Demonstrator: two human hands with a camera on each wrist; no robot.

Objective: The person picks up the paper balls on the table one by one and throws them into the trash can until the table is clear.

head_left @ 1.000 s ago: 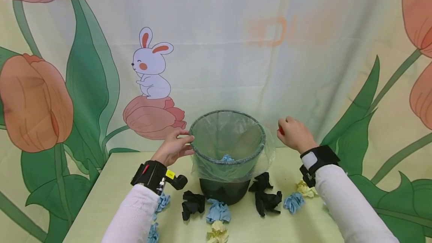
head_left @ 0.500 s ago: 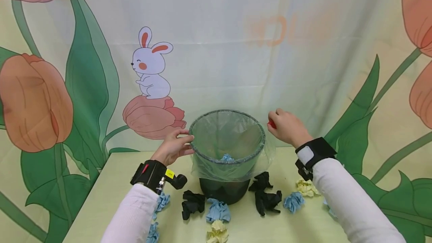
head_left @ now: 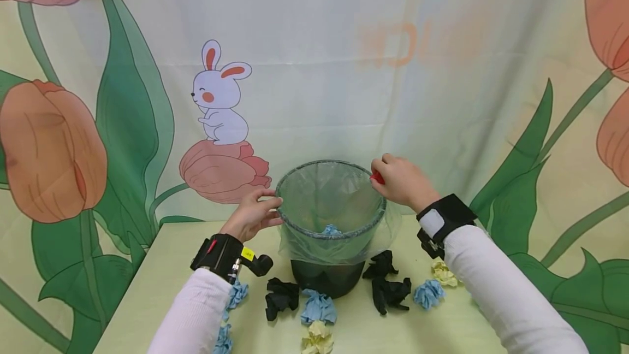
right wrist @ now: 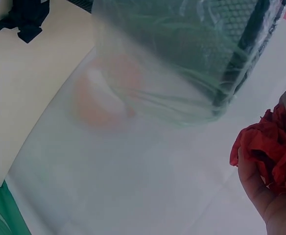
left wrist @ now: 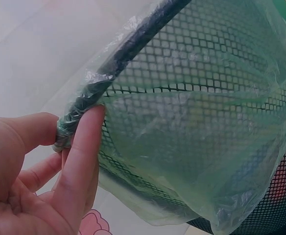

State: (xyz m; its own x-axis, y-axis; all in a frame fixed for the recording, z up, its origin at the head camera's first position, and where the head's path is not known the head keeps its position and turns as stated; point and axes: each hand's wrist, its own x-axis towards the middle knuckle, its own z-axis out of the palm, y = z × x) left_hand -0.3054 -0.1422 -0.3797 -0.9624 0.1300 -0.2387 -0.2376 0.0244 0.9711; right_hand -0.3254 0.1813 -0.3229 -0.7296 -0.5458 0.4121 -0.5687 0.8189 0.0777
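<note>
A black mesh trash bin stands on the table, lined with a thin green plastic bag folded over its rim. On the bin's left side, my left hand pinches the bagged rim between thumb and fingers, as the left wrist view shows up close. My right hand grips a crumpled red paper ball at the height of the bin's right rim. Most of that ball is covered by the fingers in the head view. Inside the bin, a blue crumpled paper shows over the near rim.
Around the bin lie black crumpled papers, blue ones and yellow ones. More blue balls lie by the left forearm. A printed curtain hangs right behind the light table.
My right hand has moved left with the red paper ball, from beyond the bin's right side to its rim. My left hand has stayed on the rim.
</note>
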